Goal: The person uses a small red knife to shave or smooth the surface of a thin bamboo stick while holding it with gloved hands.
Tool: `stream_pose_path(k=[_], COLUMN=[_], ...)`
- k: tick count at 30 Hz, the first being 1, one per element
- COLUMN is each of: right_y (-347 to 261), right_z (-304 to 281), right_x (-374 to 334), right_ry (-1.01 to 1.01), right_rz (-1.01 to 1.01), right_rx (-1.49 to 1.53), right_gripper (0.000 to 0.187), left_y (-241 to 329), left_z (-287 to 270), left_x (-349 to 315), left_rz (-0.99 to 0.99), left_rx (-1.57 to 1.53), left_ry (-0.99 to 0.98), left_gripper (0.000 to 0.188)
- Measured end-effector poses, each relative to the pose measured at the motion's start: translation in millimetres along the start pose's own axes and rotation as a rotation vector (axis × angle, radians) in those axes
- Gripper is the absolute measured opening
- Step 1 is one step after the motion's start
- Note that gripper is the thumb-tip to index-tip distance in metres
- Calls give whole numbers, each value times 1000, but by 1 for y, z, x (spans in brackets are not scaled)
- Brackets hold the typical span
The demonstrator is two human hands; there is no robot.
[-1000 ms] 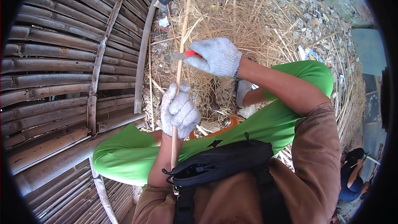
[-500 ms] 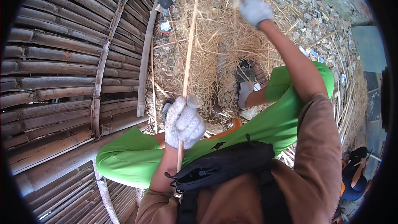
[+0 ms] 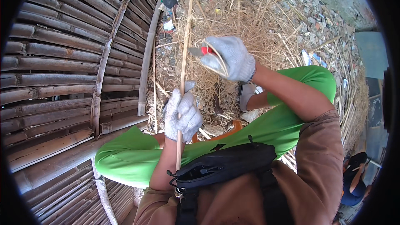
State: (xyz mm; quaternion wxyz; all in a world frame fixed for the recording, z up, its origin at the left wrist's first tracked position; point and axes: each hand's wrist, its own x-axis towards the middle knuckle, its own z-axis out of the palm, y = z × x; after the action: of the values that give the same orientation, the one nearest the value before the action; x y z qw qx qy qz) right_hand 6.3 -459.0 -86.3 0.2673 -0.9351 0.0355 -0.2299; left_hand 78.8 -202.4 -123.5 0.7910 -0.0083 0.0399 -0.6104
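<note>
A long, pale bamboo strip (image 3: 187,33) runs up and away from my lap. My left hand (image 3: 183,114), in a whitish knit glove, is closed round its lower part, and the strip's near end passes beneath it toward the black waist bag (image 3: 225,162). Also gloved, my right hand (image 3: 233,58) is closed on a knife (image 3: 196,51) with a short grey blade and a red part at its base. The blade points left, close to the strip; I cannot tell if they touch. A thin curved sliver bends along the right hand's fingers.
Curly bamboo shavings (image 3: 258,37) cover the ground ahead, with scraps of litter among stones. On the left stands a bamboo slat wall (image 3: 58,71). My green-trousered legs (image 3: 291,96) spread to both sides. Another person (image 3: 356,179) is at the lower right edge.
My right hand has come back from far along the strip toward my left hand, and the knife blade now shows clearly. The left hand and strip have shifted slightly.
</note>
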Motion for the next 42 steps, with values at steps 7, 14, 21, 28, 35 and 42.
stream_pose_path(k=[7,14,21,28,35,42], right_y=[-1,0,108,57,64,91], right_z=[16,5,-33,-12,-29,-37], right_x=[-5,2,24,32,30,20], right_ry=[-117,-325,-122,-4,-308,-272], right_rz=[64,216,505,737,696,430], right_rx=[-71,-265,-414,546,621,80], right_gripper=[43,46,70,88,52,53], left_y=[-3,4,-7,-2,-5,4], left_z=[31,17,18,13,8,18], left_x=[11,3,-3,3,7,5], left_rz=[96,4,-58,-29,-83,-172], left_rx=[352,534,400,406,625,683], left_ry=[477,226,196,167,262,338], left_gripper=[41,42,41,41,41,34])
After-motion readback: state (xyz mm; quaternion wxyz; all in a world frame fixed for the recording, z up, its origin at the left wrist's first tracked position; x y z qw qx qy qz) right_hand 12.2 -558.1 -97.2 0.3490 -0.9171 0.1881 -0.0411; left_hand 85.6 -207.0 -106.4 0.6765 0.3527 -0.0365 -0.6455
